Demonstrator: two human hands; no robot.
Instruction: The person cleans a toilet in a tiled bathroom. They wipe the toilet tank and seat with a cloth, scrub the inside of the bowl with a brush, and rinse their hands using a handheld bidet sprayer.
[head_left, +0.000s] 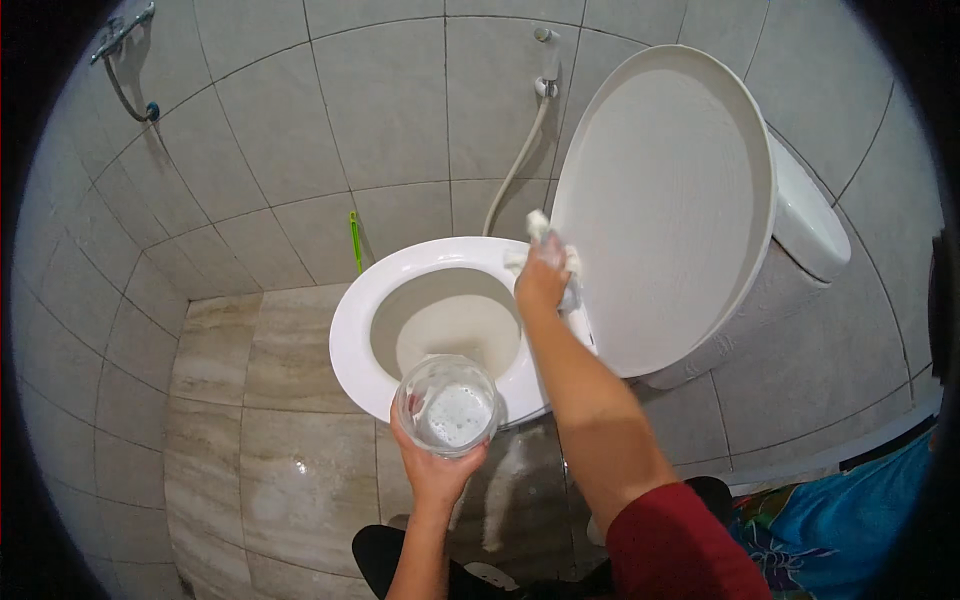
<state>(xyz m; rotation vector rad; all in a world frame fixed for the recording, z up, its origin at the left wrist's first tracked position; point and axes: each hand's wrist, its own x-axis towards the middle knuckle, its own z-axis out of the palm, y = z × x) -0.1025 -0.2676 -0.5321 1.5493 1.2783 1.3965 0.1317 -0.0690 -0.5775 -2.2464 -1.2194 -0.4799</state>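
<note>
My left hand (439, 472) holds a clear round container (448, 405) with whitish, bubbly liquid in it, over the front edge of the toilet bowl. My right hand (544, 277) grips a white cloth (538, 223) at the rear of the white toilet seat (352, 337), beside the hinge. The seat lies down on the bowl, and the toilet lid (675, 202) stands raised to the right, leaning towards the cistern (810, 210). Part of the cloth is hidden by my fingers.
A bidet sprayer (550, 64) hangs on the tiled wall, its hose (517, 169) running down behind the toilet. A green plastic handle (355, 240) stands against the wall. A metal wall tap (120, 34) is at upper left. Blue patterned fabric (847, 502) hangs at lower right. The floor (300, 480) looks wet.
</note>
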